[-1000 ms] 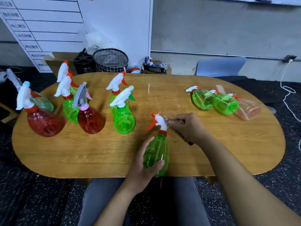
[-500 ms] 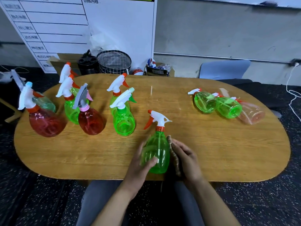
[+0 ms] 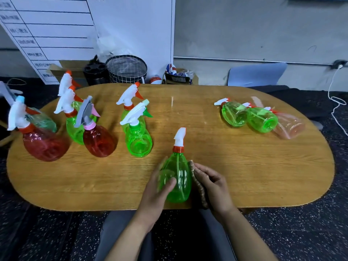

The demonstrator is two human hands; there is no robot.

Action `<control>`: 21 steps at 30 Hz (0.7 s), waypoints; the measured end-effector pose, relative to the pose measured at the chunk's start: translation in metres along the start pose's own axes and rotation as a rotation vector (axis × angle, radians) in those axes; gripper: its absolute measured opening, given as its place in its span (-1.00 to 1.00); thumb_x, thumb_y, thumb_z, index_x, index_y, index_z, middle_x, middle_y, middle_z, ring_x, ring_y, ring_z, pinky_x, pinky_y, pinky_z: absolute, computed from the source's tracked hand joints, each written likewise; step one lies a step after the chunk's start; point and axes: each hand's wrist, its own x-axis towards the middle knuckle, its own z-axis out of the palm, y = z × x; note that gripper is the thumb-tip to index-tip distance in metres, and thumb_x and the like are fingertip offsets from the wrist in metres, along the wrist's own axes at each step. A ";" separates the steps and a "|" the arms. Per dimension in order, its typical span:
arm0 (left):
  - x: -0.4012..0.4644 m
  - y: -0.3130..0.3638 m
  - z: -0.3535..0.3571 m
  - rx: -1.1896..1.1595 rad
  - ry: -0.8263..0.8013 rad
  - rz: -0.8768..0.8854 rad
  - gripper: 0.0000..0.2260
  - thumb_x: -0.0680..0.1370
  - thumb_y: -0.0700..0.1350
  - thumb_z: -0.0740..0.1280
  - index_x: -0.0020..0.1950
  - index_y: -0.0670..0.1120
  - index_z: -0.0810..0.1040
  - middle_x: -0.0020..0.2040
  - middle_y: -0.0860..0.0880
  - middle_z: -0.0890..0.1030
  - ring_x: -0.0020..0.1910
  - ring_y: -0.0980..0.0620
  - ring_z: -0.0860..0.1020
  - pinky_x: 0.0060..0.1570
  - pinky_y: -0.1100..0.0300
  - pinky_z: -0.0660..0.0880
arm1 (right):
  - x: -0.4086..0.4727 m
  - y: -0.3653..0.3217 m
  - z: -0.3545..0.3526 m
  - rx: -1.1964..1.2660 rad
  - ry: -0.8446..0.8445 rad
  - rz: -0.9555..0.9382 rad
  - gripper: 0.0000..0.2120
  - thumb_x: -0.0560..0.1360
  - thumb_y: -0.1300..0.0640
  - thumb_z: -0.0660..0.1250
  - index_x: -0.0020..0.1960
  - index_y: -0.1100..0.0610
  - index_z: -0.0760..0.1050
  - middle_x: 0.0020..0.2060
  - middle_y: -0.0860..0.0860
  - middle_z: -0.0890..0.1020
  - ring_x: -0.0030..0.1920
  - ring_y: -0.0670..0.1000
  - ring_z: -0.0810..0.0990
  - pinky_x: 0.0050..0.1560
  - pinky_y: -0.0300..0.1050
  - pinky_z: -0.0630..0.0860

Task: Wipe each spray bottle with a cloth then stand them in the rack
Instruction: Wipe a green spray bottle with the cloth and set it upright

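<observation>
Oval wooden table (image 3: 244,166), the reference landmark. At its left end stand 7 upright translucent plastic spray bottles: 2 red (image 3: 45,144), 1 teal, 4 green. At its right end 3 bottles lie on their sides: 2 green (image 3: 234,113), 1 pale pink (image 3: 290,125). At the near edge, centre, stands the green translucent spray bottle with white trigger and orange collar (image 3: 177,178). Left hand (image 3: 156,193) grips its left flank, thumb across the front. Right hand (image 3: 214,187), fingers curled, presses a brown speckled cloth (image 3: 197,183) against its right flank.
</observation>
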 end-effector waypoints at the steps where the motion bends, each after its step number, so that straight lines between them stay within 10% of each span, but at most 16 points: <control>1: 0.000 -0.003 -0.002 -0.031 -0.010 -0.029 -0.27 0.34 0.41 0.53 0.49 0.37 0.46 0.49 0.23 0.54 0.49 0.18 0.49 0.43 -0.02 0.49 | 0.000 0.000 -0.001 -0.003 0.002 0.001 -0.69 0.50 0.20 0.43 0.21 0.27 0.68 0.14 0.21 0.73 0.18 0.15 0.71 0.22 -0.06 0.64; 7: -0.001 0.000 0.003 0.027 -0.008 0.027 -0.12 0.25 0.50 0.56 0.47 0.16 0.47 0.30 0.29 0.65 0.32 0.27 0.59 0.24 0.32 0.52 | -0.001 0.002 0.000 0.010 -0.023 -0.013 -0.76 0.48 0.22 0.43 0.12 0.19 0.74 0.12 0.22 0.74 0.14 0.11 0.73 0.19 -0.09 0.64; 12: 0.002 -0.005 -0.003 -0.026 -0.001 -0.006 -0.29 0.36 0.47 0.48 0.50 0.47 0.40 0.52 0.37 0.44 0.54 0.23 0.40 0.54 -0.21 0.38 | -0.001 0.003 -0.001 -0.003 -0.020 -0.012 -0.71 0.48 0.20 0.43 0.17 0.24 0.70 0.13 0.19 0.74 0.19 0.14 0.70 0.26 -0.04 0.62; 21: 0.002 0.002 0.003 0.131 0.033 0.122 -0.25 0.52 0.07 0.49 0.67 0.13 0.27 0.54 0.31 0.41 0.45 0.44 0.40 0.29 0.54 0.36 | 0.011 -0.016 0.004 -0.084 0.189 -0.204 -0.78 0.61 0.19 0.40 0.22 0.04 0.70 0.11 0.12 0.75 -0.03 -0.11 0.68 -0.05 -0.35 0.58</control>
